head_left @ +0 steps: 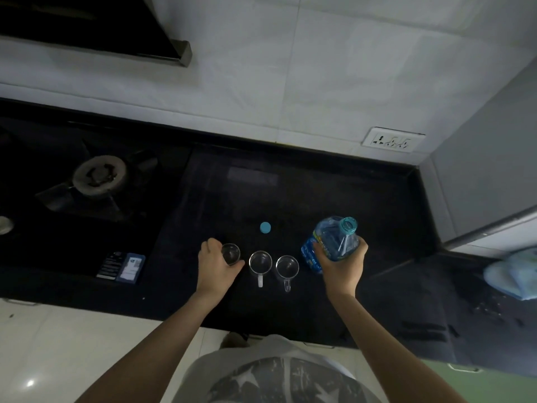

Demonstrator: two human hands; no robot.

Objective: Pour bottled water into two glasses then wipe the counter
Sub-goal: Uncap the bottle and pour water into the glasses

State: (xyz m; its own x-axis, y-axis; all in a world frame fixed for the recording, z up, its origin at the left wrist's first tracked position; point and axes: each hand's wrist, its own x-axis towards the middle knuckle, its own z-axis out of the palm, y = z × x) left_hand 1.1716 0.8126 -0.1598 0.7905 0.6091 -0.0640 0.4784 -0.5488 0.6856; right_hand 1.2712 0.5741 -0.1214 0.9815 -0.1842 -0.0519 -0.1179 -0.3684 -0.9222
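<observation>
Three clear glasses stand in a row near the front of the black counter (290, 187). My left hand (216, 266) grips the leftmost glass (231, 253). The middle glass (260, 261) and the right glass (287, 266) have handles pointing toward me. My right hand (343, 264) holds a clear plastic water bottle (331, 242) with a blue label, uncapped and upright, just right of the glasses. Behind the glasses, the bottle's blue cap (265, 227) lies on the counter.
A gas stove (98, 175) fills the left side of the counter, with a small dark packet (122, 266) at its front edge. A light blue cloth (511, 274) lies at the far right. A wall socket (392, 140) is behind.
</observation>
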